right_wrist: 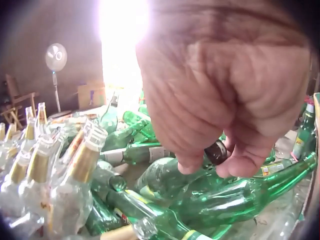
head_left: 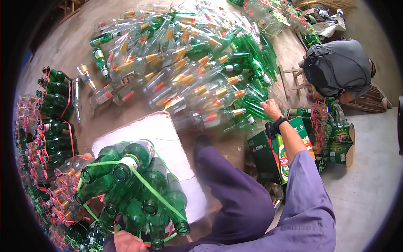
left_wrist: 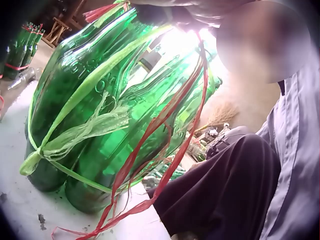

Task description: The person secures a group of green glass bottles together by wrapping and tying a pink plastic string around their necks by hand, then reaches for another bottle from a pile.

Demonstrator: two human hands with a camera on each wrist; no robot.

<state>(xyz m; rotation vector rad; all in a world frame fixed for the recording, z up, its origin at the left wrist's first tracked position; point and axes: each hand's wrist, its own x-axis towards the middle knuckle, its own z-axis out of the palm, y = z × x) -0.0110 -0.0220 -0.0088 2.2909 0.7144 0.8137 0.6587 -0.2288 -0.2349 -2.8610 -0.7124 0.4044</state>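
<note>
A bundle of green bottles [head_left: 134, 185], tied with light green and red plastic string, stands tilted at the edge of a white board [head_left: 157, 126]. At its lower side in the head view, my left hand [head_left: 128, 242] has its fingers curled round the string by the necks. Light green string [left_wrist: 75, 107] runs round the bottles in the left wrist view, and red strands [left_wrist: 150, 135] hang loose. My right hand [head_left: 272, 110] reaches over loose green bottles [head_left: 254, 101]. In the right wrist view that hand [right_wrist: 225, 85] pinches a dark bottle mouth [right_wrist: 216, 151] between thumb and fingers.
Many clear bottles [head_left: 176, 80] lie across the floor ahead. Tied bundles [head_left: 54, 130] stand at the left. A green carton [head_left: 279, 153] is beside my right forearm. Another person [head_left: 338, 67] bends over at the right, near a wooden stool [head_left: 296, 80] and more bundles.
</note>
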